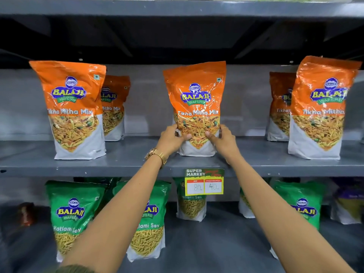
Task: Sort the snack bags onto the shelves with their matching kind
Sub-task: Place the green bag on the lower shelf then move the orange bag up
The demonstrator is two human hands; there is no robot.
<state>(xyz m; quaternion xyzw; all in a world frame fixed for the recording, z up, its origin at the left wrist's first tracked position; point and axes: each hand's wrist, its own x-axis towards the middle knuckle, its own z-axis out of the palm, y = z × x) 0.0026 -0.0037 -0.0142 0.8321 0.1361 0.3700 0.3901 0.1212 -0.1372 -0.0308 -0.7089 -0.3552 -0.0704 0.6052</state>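
Observation:
An orange Tikha Mitha Mix bag (196, 99) stands upright in the middle of the grey middle shelf (128, 160). My left hand (172, 139) grips its lower left side and my right hand (223, 139) grips its lower right side, thumbs on the front. More orange bags of the same kind stand on this shelf: two at the left (72, 109) and two at the right (319, 109). Green Ratlami Sev bags (71, 213) line the lower shelf, partly hidden by my forearms.
A price tag (204, 182) hangs from the middle shelf's front edge below the held bag. A purple bag (348, 203) sits at the far right of the lower shelf, a small red item (26, 212) at its far left. Another shelf (177, 8) runs overhead.

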